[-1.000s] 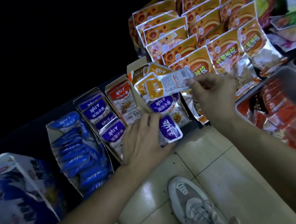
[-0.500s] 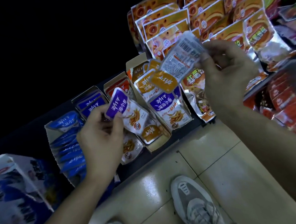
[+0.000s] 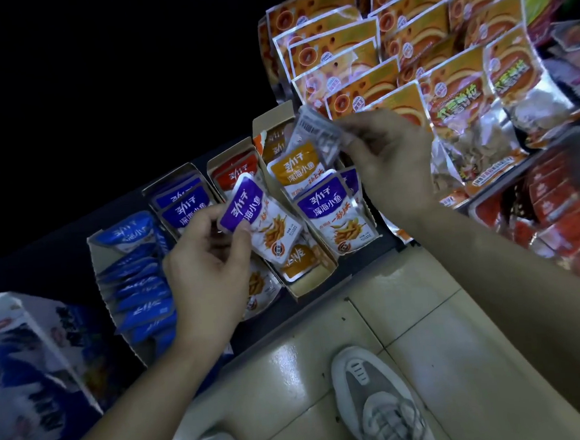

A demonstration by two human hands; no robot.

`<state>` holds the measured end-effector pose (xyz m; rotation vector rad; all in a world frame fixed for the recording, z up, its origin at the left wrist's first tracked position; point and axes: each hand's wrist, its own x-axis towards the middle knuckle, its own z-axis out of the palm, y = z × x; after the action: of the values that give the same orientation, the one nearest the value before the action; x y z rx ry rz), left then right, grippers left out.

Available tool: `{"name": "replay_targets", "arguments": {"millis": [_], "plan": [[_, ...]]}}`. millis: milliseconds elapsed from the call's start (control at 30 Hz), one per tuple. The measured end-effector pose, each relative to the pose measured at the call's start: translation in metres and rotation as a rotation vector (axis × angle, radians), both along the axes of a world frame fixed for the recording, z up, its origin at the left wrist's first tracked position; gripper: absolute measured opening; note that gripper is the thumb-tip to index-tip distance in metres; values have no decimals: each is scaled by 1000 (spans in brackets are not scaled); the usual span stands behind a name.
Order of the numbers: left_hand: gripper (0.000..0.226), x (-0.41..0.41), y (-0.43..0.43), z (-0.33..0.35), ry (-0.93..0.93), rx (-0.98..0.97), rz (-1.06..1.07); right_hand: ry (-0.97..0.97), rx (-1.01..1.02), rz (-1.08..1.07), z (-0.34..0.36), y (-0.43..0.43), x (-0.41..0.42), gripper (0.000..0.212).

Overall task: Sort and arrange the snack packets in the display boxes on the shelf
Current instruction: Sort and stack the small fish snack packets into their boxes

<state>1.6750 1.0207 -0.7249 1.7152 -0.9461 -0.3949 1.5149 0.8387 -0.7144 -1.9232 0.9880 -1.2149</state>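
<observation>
My left hand (image 3: pixel 205 260) pinches a purple-topped snack packet (image 3: pixel 265 226) above the row of open display boxes. My right hand (image 3: pixel 394 164) pinches a packet by its silver back (image 3: pixel 317 135) over the rightmost box (image 3: pixel 315 285), which holds orange packets (image 3: pixel 295 169) and another purple packet (image 3: pixel 332 213). To the left stand a box of red packets (image 3: pixel 233 170), a box of dark blue packets (image 3: pixel 177 200) and a box of light blue packets (image 3: pixel 137 268).
Large orange snack bags (image 3: pixel 390 51) hang above and to the right. A tray of red packets (image 3: pixel 556 215) sits at the right. A blue-and-white carton (image 3: pixel 24 369) stands at the left. Tiled floor and my shoes (image 3: pixel 380 406) are below the shelf edge.
My left hand lifted the purple packet out of the boxes and now holds it up. My right hand raised its packet, then lowered it toward the rightmost box, silver back showing.
</observation>
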Motion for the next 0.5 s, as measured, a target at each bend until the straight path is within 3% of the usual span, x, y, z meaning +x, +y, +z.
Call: {"name": "replay_targets", "arguments": {"millis": [200,267,333,500], "plan": [[20,-1,2,6,-8,-18,4,83,282,62,-2,-5,-20,34],[25,-1,3,12,-23,-49,9,57,393,52,-7,-3,-30,48],[26,0,4,15,-29,-72,26,16,505,70,-12,8,-36,49],[18,2,7,17,-26,-85,33,291,389,148,-23,36,-39,43]]}}
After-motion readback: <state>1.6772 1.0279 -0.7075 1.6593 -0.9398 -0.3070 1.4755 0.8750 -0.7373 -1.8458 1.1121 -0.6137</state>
